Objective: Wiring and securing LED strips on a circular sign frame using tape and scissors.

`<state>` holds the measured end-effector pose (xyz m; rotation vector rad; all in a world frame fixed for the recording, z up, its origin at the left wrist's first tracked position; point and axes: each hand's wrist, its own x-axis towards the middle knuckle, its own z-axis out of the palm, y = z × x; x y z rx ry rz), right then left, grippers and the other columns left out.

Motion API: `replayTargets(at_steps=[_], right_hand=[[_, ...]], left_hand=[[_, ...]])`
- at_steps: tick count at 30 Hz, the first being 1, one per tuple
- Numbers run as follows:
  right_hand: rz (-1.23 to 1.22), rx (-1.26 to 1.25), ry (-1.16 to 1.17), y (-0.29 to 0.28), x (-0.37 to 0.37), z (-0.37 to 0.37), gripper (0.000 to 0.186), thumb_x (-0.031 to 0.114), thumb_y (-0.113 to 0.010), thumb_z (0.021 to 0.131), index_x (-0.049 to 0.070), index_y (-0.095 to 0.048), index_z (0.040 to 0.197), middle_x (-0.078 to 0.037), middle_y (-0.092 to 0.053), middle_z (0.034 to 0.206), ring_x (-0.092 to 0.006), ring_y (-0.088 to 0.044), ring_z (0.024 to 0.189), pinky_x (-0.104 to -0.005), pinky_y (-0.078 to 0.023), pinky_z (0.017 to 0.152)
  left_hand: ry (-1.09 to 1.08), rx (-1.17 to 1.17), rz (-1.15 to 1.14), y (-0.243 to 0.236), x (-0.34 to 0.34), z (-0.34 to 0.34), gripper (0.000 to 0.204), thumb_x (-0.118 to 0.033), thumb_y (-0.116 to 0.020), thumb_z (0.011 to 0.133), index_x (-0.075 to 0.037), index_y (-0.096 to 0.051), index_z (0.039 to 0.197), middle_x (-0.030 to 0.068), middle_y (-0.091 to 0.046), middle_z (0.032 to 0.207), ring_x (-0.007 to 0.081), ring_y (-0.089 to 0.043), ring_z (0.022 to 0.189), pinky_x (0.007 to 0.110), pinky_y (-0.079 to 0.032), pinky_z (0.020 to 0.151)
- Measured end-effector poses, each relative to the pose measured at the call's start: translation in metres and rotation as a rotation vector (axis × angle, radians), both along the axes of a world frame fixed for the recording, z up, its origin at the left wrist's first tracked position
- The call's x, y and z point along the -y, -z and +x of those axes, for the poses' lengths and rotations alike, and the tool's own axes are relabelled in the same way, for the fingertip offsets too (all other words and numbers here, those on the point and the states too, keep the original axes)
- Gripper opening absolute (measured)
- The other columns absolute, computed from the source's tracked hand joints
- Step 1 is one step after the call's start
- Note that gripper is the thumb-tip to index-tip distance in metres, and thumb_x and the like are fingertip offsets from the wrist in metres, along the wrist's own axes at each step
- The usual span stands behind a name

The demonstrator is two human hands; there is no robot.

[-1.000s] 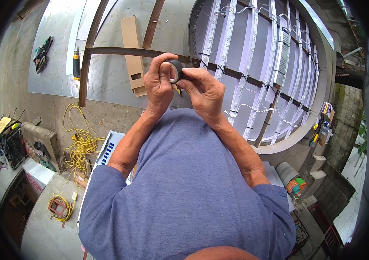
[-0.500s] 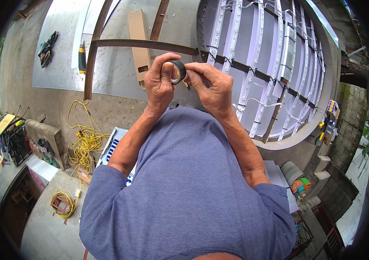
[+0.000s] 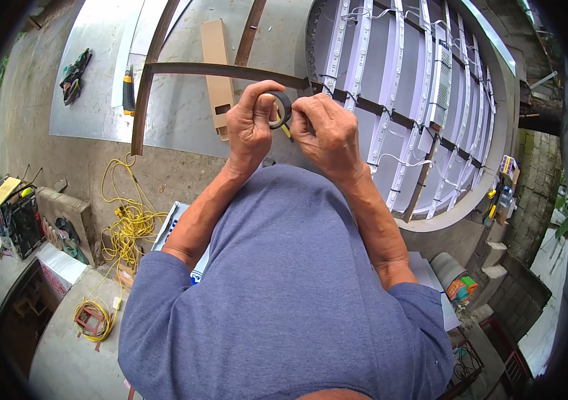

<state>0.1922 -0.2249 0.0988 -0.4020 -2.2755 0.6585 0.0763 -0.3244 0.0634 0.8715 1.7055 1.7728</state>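
My left hand (image 3: 250, 123) grips a roll of black tape (image 3: 282, 109) upright, its thumb and forefinger round it. Just right of the roll, my right hand (image 3: 324, 133) has thumb and forefinger pinched; what lies between them is too small to make out. A narrow yellow item (image 3: 286, 131) shows partly behind the fingers. Beyond both hands lie a brown steel frame (image 3: 197, 69) and a long cardboard piece (image 3: 217, 80) on a grey metal sheet (image 3: 84, 120).
A round housing (image 3: 460, 203) with several LED strips fills the upper right. A yellow-handled tool (image 3: 128, 93) and dark gloves (image 3: 76, 77) rest on the sheet. A tangled yellow cord (image 3: 130, 227) lies lower left; small tools (image 3: 500, 197) sit at the right edge.
My right hand has drawn a little to the right, away from the tape roll, with its fingers still pinched. My left hand has shifted slightly right with the roll.
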Motion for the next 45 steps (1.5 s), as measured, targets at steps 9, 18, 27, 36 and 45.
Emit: replayTargets(at_steps=[9, 18, 27, 36, 45], right_hand=[[0.105, -0.026, 0.043, 0.007, -0.006, -0.006, 0.023, -0.01, -0.065, 0.07, 0.002, -0.057, 0.087, -0.009, -0.054, 0.07, -0.0211, -0.057, 0.056, -0.0325, -0.047, 0.05], [-0.5, -0.021, 0.062, -0.004, 0.001, -0.012, 0.018, -0.002, -0.068, 0.086, 0.0, -0.064, 0.104, -0.013, -0.064, 0.091, -0.026, -0.066, 0.071, -0.0327, -0.054, 0.059], [-0.374, 0.082, 0.003, 0.008, -0.011, -0.012, 0.011, -0.001, -0.07, 0.086, 0.001, -0.065, 0.095, -0.01, -0.064, 0.089, -0.0223, -0.065, 0.071, -0.0339, -0.052, 0.062], [-0.31, -0.033, -0.072, 0.016, -0.007, -0.01, 0.013, -0.005, -0.069, 0.085, 0.001, -0.062, 0.094, -0.008, -0.063, 0.087, -0.0144, -0.059, 0.068, -0.0291, -0.05, 0.061], [-0.559, -0.06, 0.048, 0.022, -0.016, -0.006, 0.008, 0.002, -0.065, 0.09, 0.0, -0.063, 0.098, -0.008, -0.066, 0.09, -0.0138, -0.063, 0.076, -0.029, -0.051, 0.067]], left_hand=[[-0.04, 0.029, -0.059, -0.004, -0.014, -0.002, 0.017, -0.019, -0.054, 0.105, -0.007, -0.067, 0.108, -0.0035, -0.049, 0.062, 0.0035, -0.044, 0.056, 0.023, -0.035, 0.049], [-0.052, 0.284, -0.067, 0.001, -0.016, -0.015, 0.023, -0.026, -0.052, 0.106, -0.008, -0.067, 0.108, -0.0047, -0.05, 0.064, 0.0014, -0.042, 0.051, 0.021, -0.033, 0.043], [-0.049, 0.131, -0.072, 0.012, -0.018, -0.015, 0.022, -0.026, -0.053, 0.106, -0.009, -0.068, 0.107, -0.0048, -0.049, 0.061, 0.0022, -0.042, 0.051, 0.023, -0.035, 0.044], [0.025, 0.452, -0.16, 0.003, -0.019, -0.018, 0.03, -0.026, -0.047, 0.107, -0.004, -0.067, 0.106, -0.0017, -0.053, 0.069, 0.0047, -0.046, 0.052, 0.022, -0.04, 0.042], [0.166, 0.545, -0.173, 0.018, -0.022, -0.026, 0.038, -0.034, -0.046, 0.107, -0.006, -0.058, 0.129, 0.0081, -0.06, 0.106, 0.0136, -0.06, 0.083, 0.029, -0.054, 0.059]])
